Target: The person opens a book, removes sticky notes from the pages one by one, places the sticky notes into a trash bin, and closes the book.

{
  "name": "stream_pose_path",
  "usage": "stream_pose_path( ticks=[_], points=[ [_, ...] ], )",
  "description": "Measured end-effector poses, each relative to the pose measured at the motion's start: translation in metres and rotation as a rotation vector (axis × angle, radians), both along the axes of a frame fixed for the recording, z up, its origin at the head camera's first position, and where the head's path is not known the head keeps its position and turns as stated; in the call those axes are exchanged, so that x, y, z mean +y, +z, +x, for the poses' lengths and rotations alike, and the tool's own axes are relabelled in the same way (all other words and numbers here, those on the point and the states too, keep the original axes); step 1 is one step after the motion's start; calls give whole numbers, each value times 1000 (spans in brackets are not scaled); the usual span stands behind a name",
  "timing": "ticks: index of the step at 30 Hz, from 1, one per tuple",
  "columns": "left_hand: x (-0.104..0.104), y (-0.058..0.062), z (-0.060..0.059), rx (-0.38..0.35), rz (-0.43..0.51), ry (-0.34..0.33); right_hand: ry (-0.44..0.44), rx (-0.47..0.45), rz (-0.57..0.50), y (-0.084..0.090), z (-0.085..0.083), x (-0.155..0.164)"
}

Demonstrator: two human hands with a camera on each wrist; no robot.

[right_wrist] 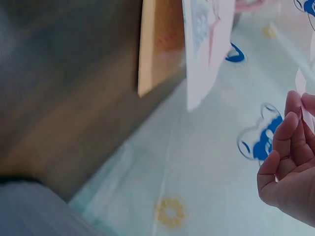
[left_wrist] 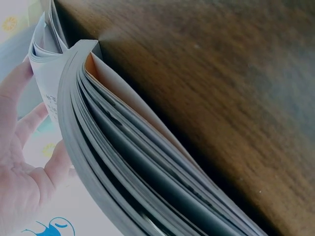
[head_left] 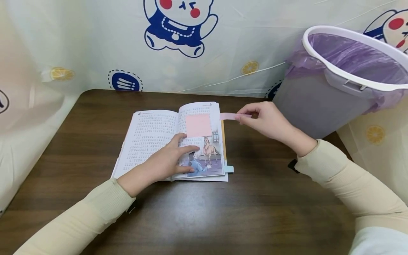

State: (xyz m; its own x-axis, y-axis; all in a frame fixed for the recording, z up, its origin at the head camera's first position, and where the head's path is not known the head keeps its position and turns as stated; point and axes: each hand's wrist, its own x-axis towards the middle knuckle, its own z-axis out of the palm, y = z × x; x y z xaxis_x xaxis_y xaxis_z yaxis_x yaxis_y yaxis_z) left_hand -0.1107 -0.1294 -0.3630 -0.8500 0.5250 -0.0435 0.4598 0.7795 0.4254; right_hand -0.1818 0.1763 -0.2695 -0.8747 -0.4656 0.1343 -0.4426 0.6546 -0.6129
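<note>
An open book [head_left: 149,136] lies on the brown table, its right page showing a picture of a horse and a person. A square pink sticky note [head_left: 198,124] sits on the upper part of that page. My left hand [head_left: 169,156] rests on the book with fingers spread over the right page, below the note. Just past the page's upper right edge, my right hand [head_left: 267,118] pinches a narrow pink paper strip [head_left: 225,116] between thumb and fingers. Whether the strip's left end touches the page, I cannot tell. The right wrist view shows the same pinch on the strip [right_wrist: 300,81].
A pale blue tab [head_left: 228,169] sticks out from the book's lower right edge. At the back right stands a grey bin [head_left: 306,95] with a white rim and a purple liner. A patterned white sheet [head_left: 229,46] hangs behind the wooden table [head_left: 197,219].
</note>
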Motion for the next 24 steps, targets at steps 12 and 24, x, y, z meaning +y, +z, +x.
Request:
stream_pose_path(
  ticks=[12,24],
  points=[
    [-3,1,1,14,2,-1,-103,244,-89,63,-3,18],
    [0,1,1,26,0,-13,-325,353,-130,106,-1,71]
  ],
)
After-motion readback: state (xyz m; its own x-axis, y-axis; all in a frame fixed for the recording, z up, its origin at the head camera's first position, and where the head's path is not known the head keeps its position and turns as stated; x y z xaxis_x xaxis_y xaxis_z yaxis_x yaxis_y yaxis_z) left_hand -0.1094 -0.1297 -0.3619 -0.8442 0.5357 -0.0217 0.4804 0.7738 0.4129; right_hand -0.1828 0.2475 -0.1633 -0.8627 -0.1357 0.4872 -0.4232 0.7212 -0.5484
